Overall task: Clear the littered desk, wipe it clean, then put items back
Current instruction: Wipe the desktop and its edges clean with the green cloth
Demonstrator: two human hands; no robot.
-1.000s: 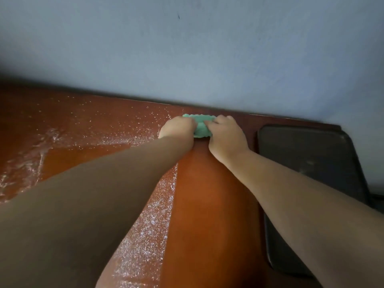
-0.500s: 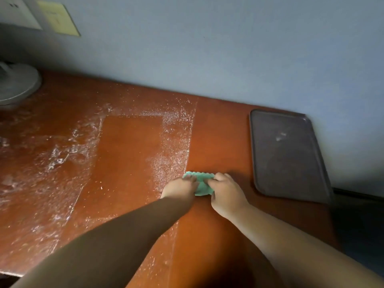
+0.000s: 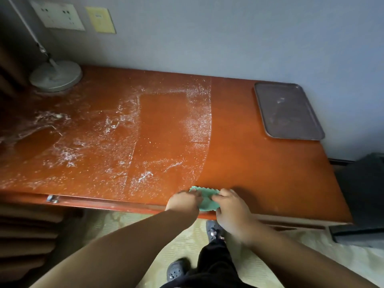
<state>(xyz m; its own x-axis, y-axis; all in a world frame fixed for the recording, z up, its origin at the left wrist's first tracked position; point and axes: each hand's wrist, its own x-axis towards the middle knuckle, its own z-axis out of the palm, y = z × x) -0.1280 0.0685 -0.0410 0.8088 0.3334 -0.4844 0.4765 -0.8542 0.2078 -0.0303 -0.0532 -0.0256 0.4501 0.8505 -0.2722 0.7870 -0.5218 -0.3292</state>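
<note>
At the near edge of the desk (image 3: 259, 163), between the two sets of fingers, we are seeing a small green cloth (image 3: 206, 199) with a scalloped far edge. It is lying against the wood and hanging slightly over the desk's front lip. The left hand (image 3: 182, 201) is gripping the cloth's left side, its fingers curled and held close together, knuckles up. The right hand (image 3: 232, 208) is gripping the right side the same way, with the thumb pointing toward the left hand across the fabric. We are not able to see the fingertips themselves, because they are tucked down into the cloth. Only a narrow strip of green is showing between the two hands and just beyond the knuckles. Straight ahead of the fingers a bare band of reddish wood is running toward the wall, and to the left of the fingers white powder (image 3: 99, 125) is covering most of the surface in streaks and speckles. Far beyond the left fingers, at the back corner, a round lamp base (image 3: 55, 75) is standing on the desk. Well beyond and to the right of the right fingers, a dark tray (image 3: 288, 111) is lying flat by the wall. Below the hands we are seeing the person's dark shoes (image 3: 176, 271) on a pale floor.
</note>
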